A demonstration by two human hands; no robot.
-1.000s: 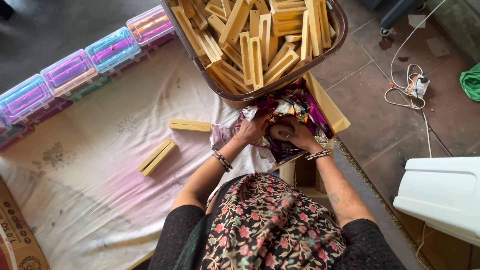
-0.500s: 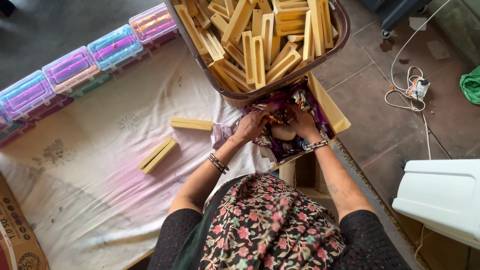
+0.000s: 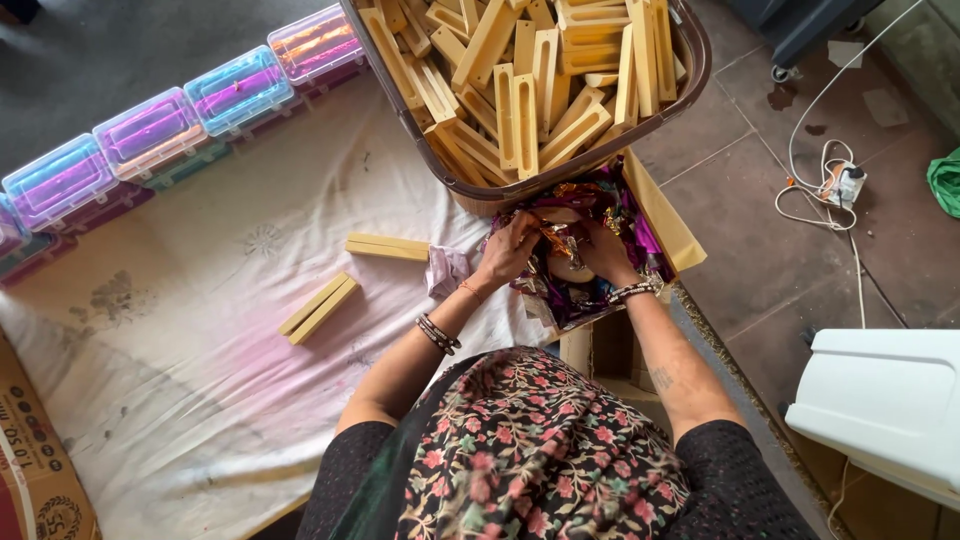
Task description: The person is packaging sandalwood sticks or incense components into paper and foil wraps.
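Note:
Both hands are down in an open cardboard box (image 3: 668, 222) full of shiny foil wrappers (image 3: 618, 196) in purple, gold and silver. My left hand (image 3: 513, 248) and my right hand (image 3: 604, 252) pinch a crumpled gold foil piece (image 3: 562, 240) between them, over a pale round object that is mostly hidden. Just beyond the box sits a brown tub (image 3: 693, 62) heaped with several yellow wooden holders (image 3: 520, 92).
Two yellow wooden holders (image 3: 386, 246) (image 3: 320, 307) and a crumpled pale wrapper (image 3: 447, 269) lie on the white cloth (image 3: 190, 350). Clear plastic boxes (image 3: 152, 130) with coloured contents line its far edge. A white cable (image 3: 825, 165) and a white appliance (image 3: 885, 400) sit on the tiled floor at right.
My hands stay in the foil box, shifting slightly as they work the gold foil. The view has tilted a little; nothing else moved.

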